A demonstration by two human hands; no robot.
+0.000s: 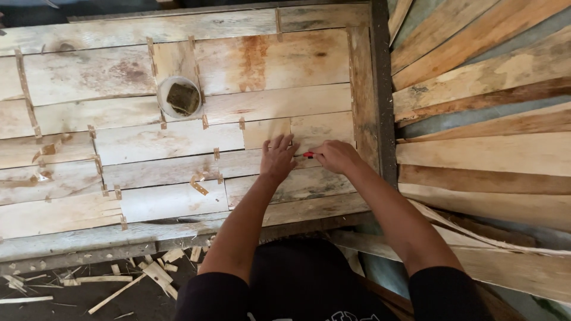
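We have our left hand (278, 157) pressed flat, fingers spread a little and pointing toward twelve o'clock, on a pale veneer sheet (297, 132) laid on the work table (178, 229). Our right hand (337, 156) sits just at three o'clock of it, curled shut and pinching a small red-handled tool (308, 155). Only a short red stub shows between the two hands, so we cannot tell what kind of tool it is.

The tool's long axis runs nine to three, its free end pointing toward nine o'clock at the left hand, almost touching the left fingers. It lies over the seam between two veneer strips, whose own long axes also run nine to three. The right hand is the one on the tool; the left only holds the sheet down.

Further out, at ten o'clock of the hands, a round white bowl (179, 97) with a dark pad in it rests on the sheets. Small tape strips (199, 186) bridge many joints. At three o'clock, well apart, lies a stack of veneer slats (488, 137); offcuts (157, 274) litter the floor at seven o'clock.
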